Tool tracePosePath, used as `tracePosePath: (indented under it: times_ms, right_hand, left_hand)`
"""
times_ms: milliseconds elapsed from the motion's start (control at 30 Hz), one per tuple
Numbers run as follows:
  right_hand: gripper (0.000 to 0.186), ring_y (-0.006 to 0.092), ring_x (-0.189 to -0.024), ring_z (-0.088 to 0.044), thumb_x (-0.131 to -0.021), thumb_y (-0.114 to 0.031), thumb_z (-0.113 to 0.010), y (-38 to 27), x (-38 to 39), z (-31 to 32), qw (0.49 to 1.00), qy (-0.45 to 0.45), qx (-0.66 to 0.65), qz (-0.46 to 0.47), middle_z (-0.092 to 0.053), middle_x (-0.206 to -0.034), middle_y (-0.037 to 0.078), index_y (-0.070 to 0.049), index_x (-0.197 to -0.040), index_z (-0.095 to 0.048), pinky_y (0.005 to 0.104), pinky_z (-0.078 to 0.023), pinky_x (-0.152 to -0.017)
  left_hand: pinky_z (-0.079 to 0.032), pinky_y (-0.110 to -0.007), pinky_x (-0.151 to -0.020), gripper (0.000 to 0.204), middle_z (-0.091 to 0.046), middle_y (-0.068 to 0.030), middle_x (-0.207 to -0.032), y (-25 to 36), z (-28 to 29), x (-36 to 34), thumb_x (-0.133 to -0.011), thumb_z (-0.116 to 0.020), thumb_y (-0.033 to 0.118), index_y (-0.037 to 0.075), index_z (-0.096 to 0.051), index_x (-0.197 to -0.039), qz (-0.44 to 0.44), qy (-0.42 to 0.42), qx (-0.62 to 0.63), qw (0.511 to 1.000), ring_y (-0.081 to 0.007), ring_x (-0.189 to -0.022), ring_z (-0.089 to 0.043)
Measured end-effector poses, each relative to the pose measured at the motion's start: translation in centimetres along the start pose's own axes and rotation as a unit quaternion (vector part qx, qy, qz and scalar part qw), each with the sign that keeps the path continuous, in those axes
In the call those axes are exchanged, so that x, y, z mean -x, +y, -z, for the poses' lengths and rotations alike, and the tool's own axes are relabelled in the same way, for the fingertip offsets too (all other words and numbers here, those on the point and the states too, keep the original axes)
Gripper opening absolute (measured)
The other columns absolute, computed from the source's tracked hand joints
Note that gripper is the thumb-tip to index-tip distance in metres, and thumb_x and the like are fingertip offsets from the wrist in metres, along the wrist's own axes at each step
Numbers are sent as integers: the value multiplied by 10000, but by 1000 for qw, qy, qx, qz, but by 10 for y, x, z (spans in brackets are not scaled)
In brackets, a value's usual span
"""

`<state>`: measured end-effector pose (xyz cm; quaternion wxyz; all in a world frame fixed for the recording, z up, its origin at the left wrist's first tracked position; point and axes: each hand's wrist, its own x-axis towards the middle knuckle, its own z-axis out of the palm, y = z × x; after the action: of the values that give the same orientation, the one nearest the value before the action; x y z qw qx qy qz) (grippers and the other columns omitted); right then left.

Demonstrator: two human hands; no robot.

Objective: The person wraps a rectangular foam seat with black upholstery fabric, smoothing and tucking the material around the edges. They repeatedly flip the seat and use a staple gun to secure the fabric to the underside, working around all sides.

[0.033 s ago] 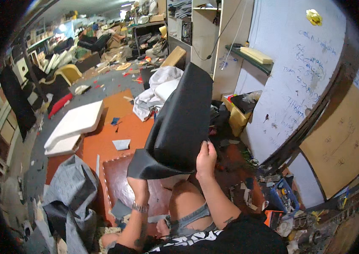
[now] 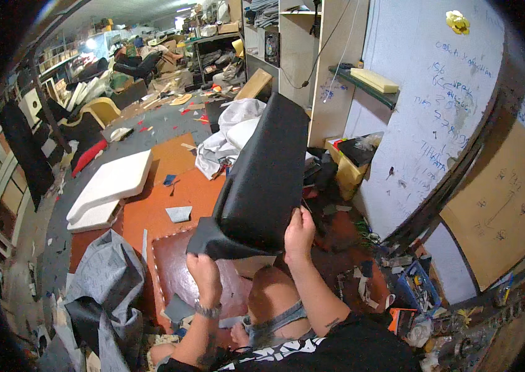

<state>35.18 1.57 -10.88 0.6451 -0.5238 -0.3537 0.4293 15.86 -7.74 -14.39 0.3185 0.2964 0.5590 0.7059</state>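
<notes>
A black padded piece with a smooth, leather-like cover is held up in front of me, long and tilted, with a flap at its lower left. My left hand pinches that flap's bottom edge, fingers curled. My right hand grips the right side near the bottom, thumb on the surface. Beneath are my bare knee and a maroon padded board on orange sheeting. White foam pads lie to the left, a grey fabric heap at lower left. Pale cloth lies behind the black piece.
A cluttered workshop stretches back left. At the right stand shelving, a wall ledge with yellow foam, a marked wall and a leaning brown board. A blue tool crate and scraps crowd the lower right.
The black piece has shifted slightly left. My left hand's curled fingers now show at the flap's edge instead of being hidden under it. My right hand has moved very slightly left.
</notes>
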Motion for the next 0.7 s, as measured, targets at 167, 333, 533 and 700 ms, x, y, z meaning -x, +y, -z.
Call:
tracePosePath:
  times_ms: [167, 333, 533, 700]
  right_hand:
    - [399, 286, -1103, -667, -1088, -197, -512, 11, 6, -20, 998, 9, 12, 59, -708, -1200, 206, 80, -1363, -596, 393, -496, -1007]
    - [406, 265, -1053, -659, -1086, -196, -501, 21, 2, -43, 997, -5, -41, 58, -707, -1127, 208, 95, -1354, -592, 381, -498, -976]
    - [321, 129, -796, -620, -1080, -223, -610, 26, -24, -71, 988, -145, 23, -43, -703, -909, 55, 13, -1296, -581, 323, -514, -718]
    - [276, 219, -936, -645, -1060, -277, -644, 17, -157, -3, 944, 185, -10, 274, -677, -1020, 91, -6, -1106, -613, 369, -533, -874]
  left_hand:
    - [-364, -399, -1149, 671, -544, -210, -1393, 67, -83, 27, -1094, -541, 454, -98, -414, -1454, -107, -32, -44, 993, -274, -1309, -515]
    - [-323, -431, -1181, 907, -499, -264, -1390, 63, -137, -15, -1015, -679, 533, -162, -311, -1467, -212, 160, -223, 938, -344, -1333, -475]
    - [-421, -457, -1108, 881, -555, -279, -1332, 84, -108, -107, -866, -874, 417, -126, -436, -1404, -283, 27, -237, 929, -392, -1275, -541]
    - [-511, -415, -1034, 912, -624, -224, -1273, 94, -69, -162, -759, -964, 346, -68, -442, -1382, -280, -87, -269, 918, -324, -1178, -633]
